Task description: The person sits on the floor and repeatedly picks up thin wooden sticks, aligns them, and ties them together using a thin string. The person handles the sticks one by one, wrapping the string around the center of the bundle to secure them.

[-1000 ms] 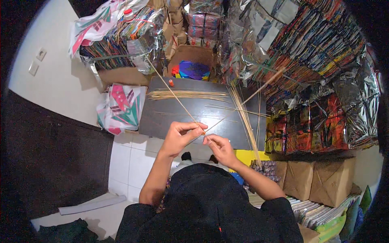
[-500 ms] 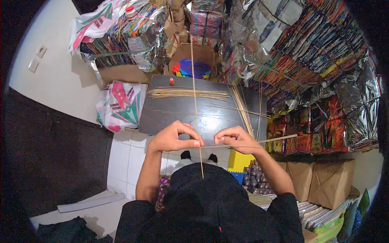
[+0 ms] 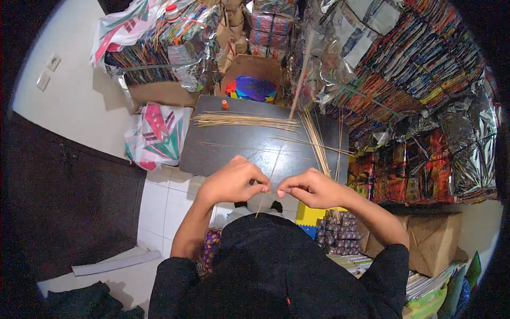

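My left hand (image 3: 238,181) is closed, thumb and forefinger pinching a thin bamboo stick (image 3: 273,174). The stick slants from near my chest, past both hands, up and right over the table; motion blurs its far part. Just right of it, my right hand (image 3: 314,189) has its fingers curled and fingertips pressed together, close to the left fingertips. Whatever the right fingertips hold, if anything, is too small to make out. Beyond my hands, a bundle of bamboo sticks (image 3: 244,121) lies across the dark table (image 3: 212,159), and more sticks (image 3: 317,143) lie at its right side.
A small orange thread spool (image 3: 224,105) stands at the table's far edge. Behind it is a cardboard box (image 3: 247,63) with blue and purple pieces. Stacked wrapped bundles (image 3: 419,64) rise at the right, above brown cartons (image 3: 433,239). Printed white sheets (image 3: 159,135) sit left of the table.
The held stick has tilted, its far end swinging right. A second stick that crossed it toward my right forearm no longer shows there. My right elbow has moved outward.
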### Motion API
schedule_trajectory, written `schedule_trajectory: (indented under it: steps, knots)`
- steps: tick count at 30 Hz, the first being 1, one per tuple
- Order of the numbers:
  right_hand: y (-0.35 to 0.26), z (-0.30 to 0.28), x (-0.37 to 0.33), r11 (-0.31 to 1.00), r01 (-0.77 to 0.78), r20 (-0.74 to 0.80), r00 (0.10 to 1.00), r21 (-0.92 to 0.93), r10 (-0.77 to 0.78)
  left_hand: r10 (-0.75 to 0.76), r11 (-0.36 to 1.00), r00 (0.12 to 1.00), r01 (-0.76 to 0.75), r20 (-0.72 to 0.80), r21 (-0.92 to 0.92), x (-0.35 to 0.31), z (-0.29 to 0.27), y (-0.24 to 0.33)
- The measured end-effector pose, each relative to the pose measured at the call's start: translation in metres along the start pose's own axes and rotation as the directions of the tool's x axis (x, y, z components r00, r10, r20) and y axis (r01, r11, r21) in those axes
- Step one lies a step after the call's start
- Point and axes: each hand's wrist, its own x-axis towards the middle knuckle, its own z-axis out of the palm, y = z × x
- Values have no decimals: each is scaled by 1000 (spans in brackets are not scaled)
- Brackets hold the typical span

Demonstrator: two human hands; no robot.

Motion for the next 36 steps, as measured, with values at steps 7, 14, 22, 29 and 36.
schedule_trajectory:
  steps: [7, 14, 22, 29, 36]
  knots:
    - [-11, 22, 10, 991, -128, -263, 958, -49, 111, -218, 960, 828, 85, -517, -268, 20, 32, -1]
    - [9, 65, 17, 970, -147, -445, 868, 192, 220, -385, 789, 687, -102, -617, -606, 27, 37, -4]
    - [26, 94, 20, 957, 15, -615, 769, 290, 175, -385, 664, 738, -195, -554, -722, 16, 27, 3]
    - [26, 92, 20, 972, 69, -638, 764, 226, 94, -274, 687, 753, -282, -598, -670, 7, 23, 0]
    - [39, 72, 19, 974, 142, -570, 822, 177, -16, -67, 725, 875, -288, -480, -626, -10, 7, -5]
